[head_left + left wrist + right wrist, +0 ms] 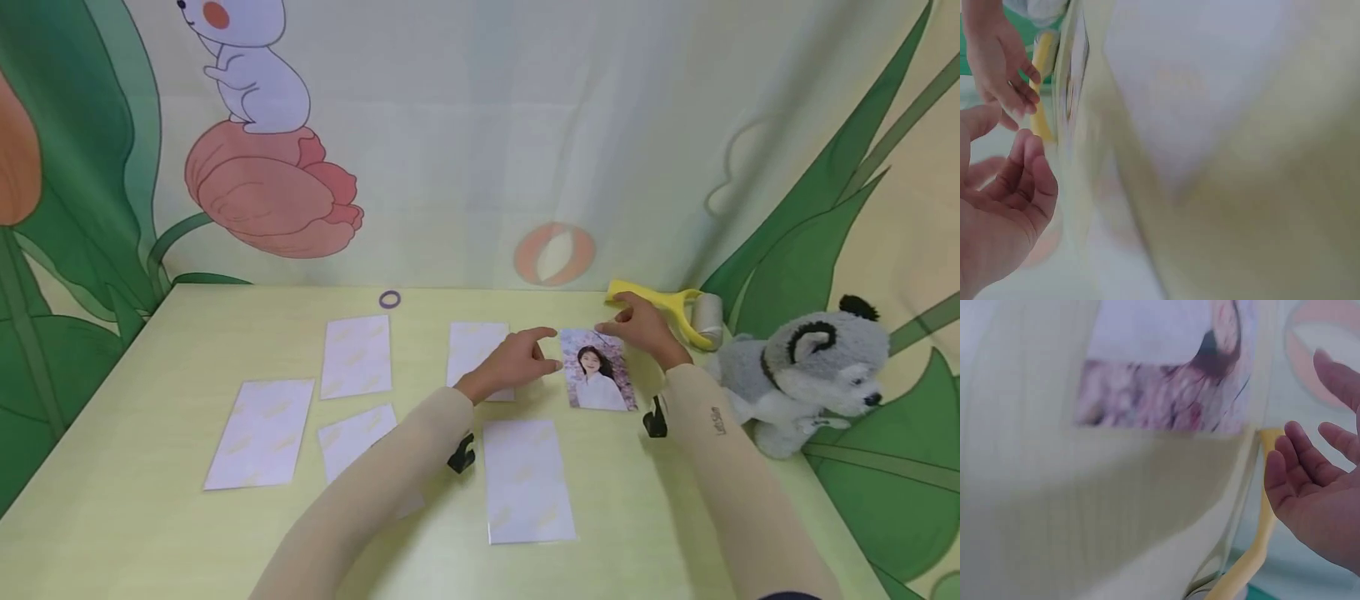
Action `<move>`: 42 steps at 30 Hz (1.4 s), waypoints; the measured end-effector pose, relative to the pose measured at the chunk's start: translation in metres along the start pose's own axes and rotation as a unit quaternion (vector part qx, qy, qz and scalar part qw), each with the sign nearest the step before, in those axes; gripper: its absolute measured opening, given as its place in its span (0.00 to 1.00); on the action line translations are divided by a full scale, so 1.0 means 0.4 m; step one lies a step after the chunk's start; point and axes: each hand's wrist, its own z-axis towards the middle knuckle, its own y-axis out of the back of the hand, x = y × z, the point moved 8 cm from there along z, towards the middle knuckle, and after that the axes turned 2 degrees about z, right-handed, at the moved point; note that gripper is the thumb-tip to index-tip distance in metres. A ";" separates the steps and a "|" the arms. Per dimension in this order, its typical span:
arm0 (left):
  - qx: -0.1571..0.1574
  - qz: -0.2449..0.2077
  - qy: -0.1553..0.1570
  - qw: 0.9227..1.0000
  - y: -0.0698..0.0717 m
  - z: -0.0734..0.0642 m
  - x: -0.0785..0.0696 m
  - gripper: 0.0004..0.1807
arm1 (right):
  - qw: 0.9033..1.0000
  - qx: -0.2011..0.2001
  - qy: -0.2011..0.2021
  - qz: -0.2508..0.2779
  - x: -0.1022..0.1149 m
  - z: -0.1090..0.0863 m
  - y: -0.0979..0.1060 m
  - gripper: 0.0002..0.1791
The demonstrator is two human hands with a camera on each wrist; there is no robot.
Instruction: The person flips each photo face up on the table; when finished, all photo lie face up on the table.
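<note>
A photo print (597,375) of a person among pink blossoms lies face up on the table's right half. To its left, my left hand (517,360) hovers with thumb and forefinger spread and nothing between them; its other fingers bend loosely in the left wrist view. My right hand (643,327) is over the photo's far right corner. The right wrist view has that hand's fingers (1310,465) loosely bent, apart from the photo (1166,394) and holding nothing. Just behind the left hand, a white card (477,343) is partly covered by it.
More white cards with pale yellow marks, such as one near the front (527,483), lie across the table (150,417). A yellow-handled lint roller (705,317) and a grey plush dog (810,375) stand at the right. A purple ring (389,299) lies at the back.
</note>
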 end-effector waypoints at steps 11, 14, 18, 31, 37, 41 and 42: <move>0.011 0.179 -0.015 0.984 0.155 -0.098 0.099 0.33 | 0.996 0.077 0.052 0.005 0.099 0.008 -0.062 0.53; 0.021 0.213 -0.008 0.977 0.166 -0.124 0.131 0.33 | 0.995 0.086 0.059 -0.003 0.114 0.015 -0.082 0.53; 0.034 0.252 0.002 0.967 0.166 -0.155 0.173 0.34 | 0.994 0.088 0.066 -0.007 0.129 0.014 -0.105 0.53; 0.054 0.274 0.000 0.960 0.170 -0.212 0.220 0.35 | 0.983 0.103 0.113 -0.101 0.238 0.027 -0.219 0.51; 0.069 0.278 0.015 0.958 0.162 -0.210 0.215 0.34 | 0.977 0.112 0.134 -0.119 0.269 0.036 -0.272 0.48; 0.078 0.285 0.021 0.955 0.159 -0.208 0.214 0.34 | 0.979 0.113 0.130 -0.110 0.277 0.036 -0.289 0.47; 0.079 0.285 0.023 0.955 0.158 -0.208 0.215 0.34 | 0.980 0.111 0.128 -0.106 0.279 0.036 -0.291 0.47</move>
